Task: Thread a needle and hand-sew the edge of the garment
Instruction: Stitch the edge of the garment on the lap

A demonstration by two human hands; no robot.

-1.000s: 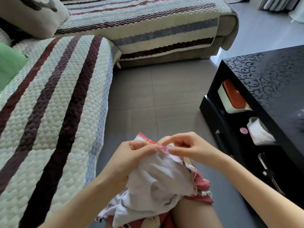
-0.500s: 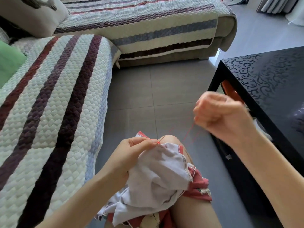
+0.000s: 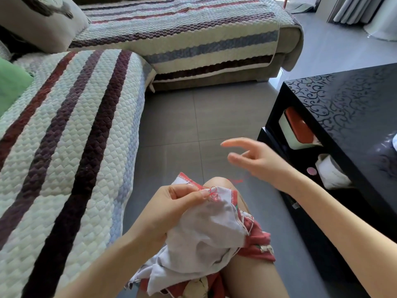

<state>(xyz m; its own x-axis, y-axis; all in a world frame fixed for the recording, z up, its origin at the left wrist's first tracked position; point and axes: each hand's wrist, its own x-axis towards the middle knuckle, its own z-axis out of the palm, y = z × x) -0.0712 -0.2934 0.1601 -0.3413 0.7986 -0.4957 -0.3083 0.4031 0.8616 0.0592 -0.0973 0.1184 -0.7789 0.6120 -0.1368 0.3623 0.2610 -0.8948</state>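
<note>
White garment (image 3: 206, 229) is bunched on the lap, draped over the raised knee (image 3: 217, 182). Its red-stitched edge (image 3: 191, 182) is turned up at the top of the bundle. Red thread (image 3: 214, 194) is seen as small loose loops on the fabric right at the edge, and a further strand runs off right past the knee toward the other hand.

Edge is pinched by the left hand (image 3: 176, 203), thumb and fingers curled onto the fabric just beside the loops.

Right hand (image 3: 260, 162) is held up and apart from the garment, above and right of it. Fingers are spread and loosely extended, motion-blurred. Whether the strand reaches it cannot be told.

A red patterned cloth (image 3: 255, 244) is seen under the garment.

Around this: grey tiled floor (image 3: 214, 117), striped quilted sofa cover (image 3: 75, 136) on the left, green cushion (image 3: 10, 82) at the far left edge. Glossy black table (image 3: 354, 108) is on the right, with an orange-lidded white box (image 3: 296, 127) on its lower shelf.
</note>
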